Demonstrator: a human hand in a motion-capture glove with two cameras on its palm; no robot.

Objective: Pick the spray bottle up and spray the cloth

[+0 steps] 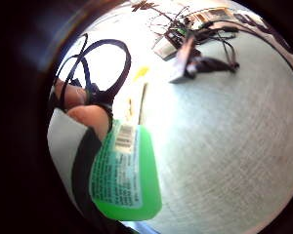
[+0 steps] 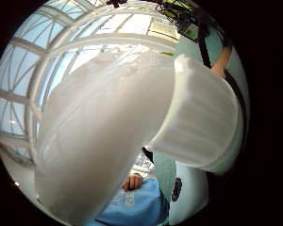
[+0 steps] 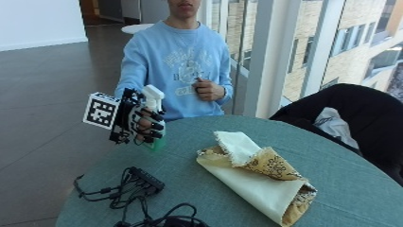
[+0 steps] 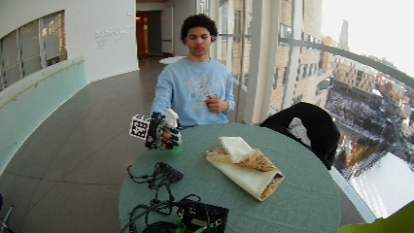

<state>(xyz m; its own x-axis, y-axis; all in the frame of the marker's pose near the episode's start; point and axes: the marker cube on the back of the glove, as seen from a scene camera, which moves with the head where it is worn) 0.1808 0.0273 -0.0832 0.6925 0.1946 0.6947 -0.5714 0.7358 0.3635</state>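
My gloved right hand [image 3: 144, 122] grips a spray bottle [image 3: 153, 101] with a white trigger head and a green body, held upright above the table's near-left edge. The green body [image 1: 128, 170] with its label fills part of the little finger side palm view, and the white head [image 2: 132, 127] fills the thumb side view. A folded cream cloth [image 3: 255, 177] with a patterned lining lies on the round teal table [image 3: 353, 184], to the right of the bottle and apart from it. The bottle's nozzle points roughly toward the cloth side.
Black cables and a small black box [image 3: 144, 182] lie on the table in front of the hand. More electronics [image 4: 200, 216] sit at the table's near edge. A dark jacket hangs on a chair [image 3: 353, 111] at the right. The bare left hand [image 3: 206, 89] is held at the chest.
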